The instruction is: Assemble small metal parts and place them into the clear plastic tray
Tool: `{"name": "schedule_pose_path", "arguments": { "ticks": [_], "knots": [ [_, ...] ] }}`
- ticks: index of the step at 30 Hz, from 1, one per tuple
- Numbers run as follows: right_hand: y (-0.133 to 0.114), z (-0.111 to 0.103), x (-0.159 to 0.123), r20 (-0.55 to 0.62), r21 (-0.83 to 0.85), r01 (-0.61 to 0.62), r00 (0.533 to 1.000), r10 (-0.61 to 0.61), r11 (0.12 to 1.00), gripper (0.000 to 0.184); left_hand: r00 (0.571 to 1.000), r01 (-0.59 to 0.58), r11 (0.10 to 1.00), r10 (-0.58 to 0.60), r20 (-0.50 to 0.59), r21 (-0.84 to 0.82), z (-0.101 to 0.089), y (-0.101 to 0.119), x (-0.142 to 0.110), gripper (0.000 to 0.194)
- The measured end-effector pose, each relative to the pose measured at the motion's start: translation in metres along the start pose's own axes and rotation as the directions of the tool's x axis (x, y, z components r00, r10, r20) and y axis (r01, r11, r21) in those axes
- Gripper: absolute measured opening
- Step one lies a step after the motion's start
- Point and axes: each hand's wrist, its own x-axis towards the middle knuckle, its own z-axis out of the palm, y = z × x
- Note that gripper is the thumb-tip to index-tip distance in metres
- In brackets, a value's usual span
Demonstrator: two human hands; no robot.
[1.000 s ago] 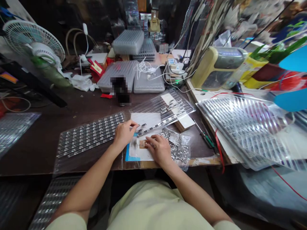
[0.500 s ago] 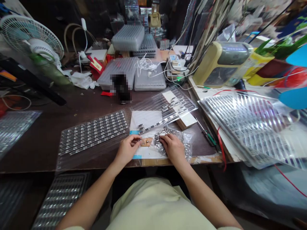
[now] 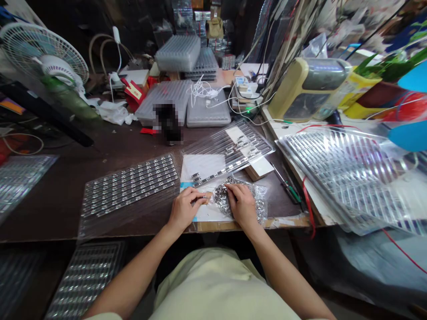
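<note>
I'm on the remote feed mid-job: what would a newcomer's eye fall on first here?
First come the two bare hands at the front of the dark wooden bench: the right hand rests on a clear plastic bag of small silver metal parts, and the left hand lies on a white paper sheet. To their left lies a clear plastic tray of silver parts in neat rows; a white electric fan stands far left.

sm. parts workshop is indicated by dark workbench [image 3: 50,209] w/ clear trays of metal pcs [image 3: 130,184], screwdriver [image 3: 287,191], power strip [image 3: 247,93] & desk fan [image 3: 43,53].
</note>
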Motion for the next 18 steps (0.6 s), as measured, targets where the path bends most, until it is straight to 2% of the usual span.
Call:
{"name": "schedule_pose_path", "arguments": {
  "ticks": [5,9,11,15,18],
  "knots": [
    [0.002,-0.001,0.0,0.027,0.031,0.004,1.0,-0.005,1.0,0.021,1.0,0.023,0.999,-0.024,0.009,0.026,0.0,0.003,0.001,0.011],
    [-0.011,-0.001,0.002,0.064,0.012,-0.021,0.998,0.02,1.0,0.018,0.999,0.044,0.999,-0.044,0.025,-0.012,0.0,0.003,0.001,0.011],
    [-0.021,0.004,0.004,0.101,-0.006,-0.013,0.995,0.014,1.0,0.015,0.998,0.056,0.995,-0.058,-0.025,-0.079,-0.002,0.001,0.0,0.011],
    [-0.037,0.021,0.008,0.155,-0.058,0.078,0.986,-0.068,0.995,0.012,0.976,0.076,0.984,-0.106,-0.192,-0.161,-0.007,-0.007,0.001,0.013],
    [-0.039,0.029,0.007,0.17,-0.084,0.092,0.983,-0.077,0.992,0.011,0.97,0.077,0.981,-0.114,-0.215,-0.176,-0.008,-0.01,0.001,0.015]
  ]
}}
